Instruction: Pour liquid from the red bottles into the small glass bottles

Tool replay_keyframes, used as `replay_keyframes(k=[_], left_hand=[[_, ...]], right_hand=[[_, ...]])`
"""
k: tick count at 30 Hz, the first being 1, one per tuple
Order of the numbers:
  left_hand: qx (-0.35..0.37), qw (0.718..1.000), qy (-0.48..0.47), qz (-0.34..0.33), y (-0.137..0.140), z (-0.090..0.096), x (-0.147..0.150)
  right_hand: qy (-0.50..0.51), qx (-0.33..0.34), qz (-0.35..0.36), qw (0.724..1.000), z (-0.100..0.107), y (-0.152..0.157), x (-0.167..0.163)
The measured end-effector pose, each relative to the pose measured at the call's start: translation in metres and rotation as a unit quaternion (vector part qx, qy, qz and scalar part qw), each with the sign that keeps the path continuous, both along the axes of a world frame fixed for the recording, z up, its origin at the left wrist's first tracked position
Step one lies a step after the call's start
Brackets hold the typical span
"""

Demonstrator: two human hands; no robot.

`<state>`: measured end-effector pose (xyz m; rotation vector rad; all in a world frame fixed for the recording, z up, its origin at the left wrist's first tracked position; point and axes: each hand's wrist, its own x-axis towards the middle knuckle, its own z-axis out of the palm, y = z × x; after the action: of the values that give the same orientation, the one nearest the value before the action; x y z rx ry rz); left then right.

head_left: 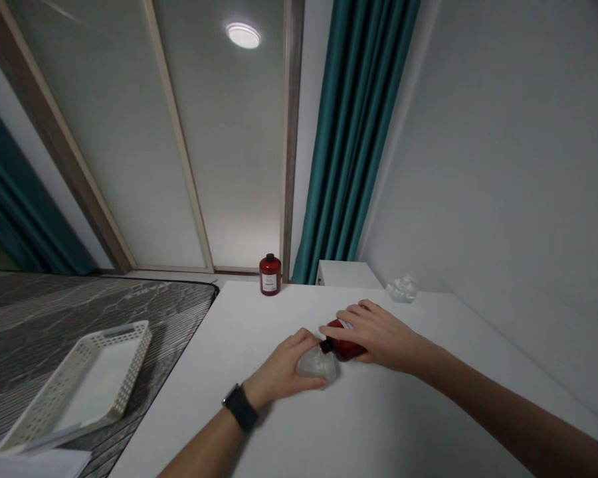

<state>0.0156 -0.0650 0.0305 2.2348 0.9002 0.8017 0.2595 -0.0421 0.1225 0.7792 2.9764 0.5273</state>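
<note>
My left hand (285,369), with a dark watch on its wrist, is closed round a clear bottle (317,366) on the white table (259,438). My right hand (373,335) grips a red bottle (346,344) that is tilted to the left. The red bottle's black top (325,346) is at the upper edge of the clear one; whether they touch I cannot tell. Fingers hide part of both. Another red bottle (270,275), with a white label and a black cap, stands upright at the table's far edge.
A crumpled clear plastic thing (401,289) lies at the far right of the table. To the left, a white perforated basket (134,372) rests on a grey striped surface (174,312). Behind are a small white cabinet (351,273), a teal curtain (359,133) and frosted sliding doors (229,159).
</note>
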Motion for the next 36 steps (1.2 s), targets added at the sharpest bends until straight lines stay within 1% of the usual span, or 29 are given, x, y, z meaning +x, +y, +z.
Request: replay_keyframes(k=[7,13,18,22,26,31,36], left_hand=[[0.002,1.0,-0.002,-0.002,-0.001,0.002,0.0],[0.007,1.0,-0.008,-0.006,-0.001,0.0,-0.001],[0.006,1.0,-0.008,-0.004,0.0,-0.002,-0.001],[0.0,1.0,-0.009,0.0,0.0,0.0,-0.001],[0.001,1.0,-0.007,0.002,0.0,-0.001,-0.001],[0.005,1.0,-0.012,0.003,0.002,-0.005,-0.001],[0.012,0.999,-0.029,0.006,0.007,-0.008,-0.004]], right_hand=[[-0.007,-0.004,-0.008,1.0,0.0,-0.001,0.0],[0.004,-0.006,-0.002,1.0,0.0,-0.001,0.0],[0.023,-0.021,-0.007,0.999,-0.003,0.0,0.002],[0.056,-0.049,-0.03,0.997,-0.008,-0.003,0.003],[0.091,-0.079,-0.051,0.991,-0.017,-0.004,0.008],[0.14,-0.105,-0.073,0.982,-0.035,-0.001,0.015],[0.225,-0.125,-0.09,0.962,-0.056,-0.001,0.015]])
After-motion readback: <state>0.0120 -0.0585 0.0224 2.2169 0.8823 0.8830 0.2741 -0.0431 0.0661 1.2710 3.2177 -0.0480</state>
